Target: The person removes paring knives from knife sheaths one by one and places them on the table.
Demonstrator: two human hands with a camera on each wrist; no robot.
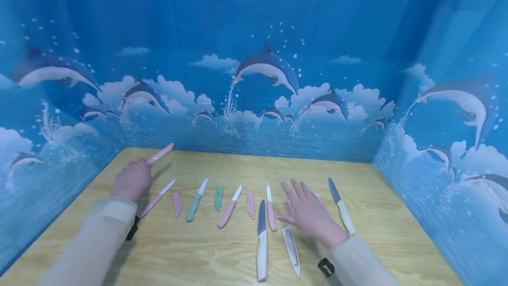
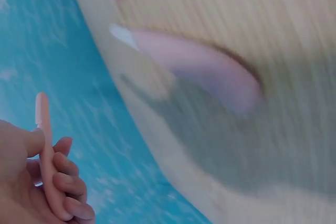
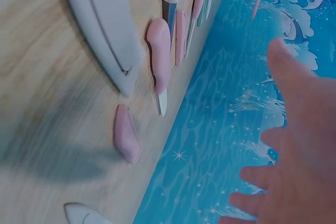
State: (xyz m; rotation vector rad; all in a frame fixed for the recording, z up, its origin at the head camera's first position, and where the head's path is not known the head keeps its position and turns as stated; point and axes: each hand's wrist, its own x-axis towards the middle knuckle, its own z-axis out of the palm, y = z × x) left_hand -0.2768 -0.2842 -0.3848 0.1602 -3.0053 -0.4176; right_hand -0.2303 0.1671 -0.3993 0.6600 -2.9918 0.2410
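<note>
My left hand point(image 1: 132, 179), at the table's left, grips a pink knife in its sheath point(image 2: 46, 156), fingers curled round the handle and sheath end pointing away. Just below it lies an uncovered pink knife point(image 1: 158, 198) with a pink sheath point(image 1: 176, 204) beside it. On the right, my right hand point(image 1: 307, 211) is spread flat above the table, holding nothing. Under it, partly hidden in the head view, is a pink sheath point(image 3: 126, 134). A white sheath point(image 1: 291, 250) and a pink knife point(image 1: 270, 208) lie to its left, a white-handled knife point(image 1: 341, 206) to its right.
Mid-table lie a green knife point(image 1: 196, 200), its green sheath point(image 1: 218, 198), another pink knife point(image 1: 229, 206) and a pink sheath point(image 1: 251, 206). A large white-handled knife point(image 1: 262, 246) points away, blade bare. A blue dolphin curtain point(image 1: 254, 131) encloses the wooden table point(image 1: 190, 255) at back and sides.
</note>
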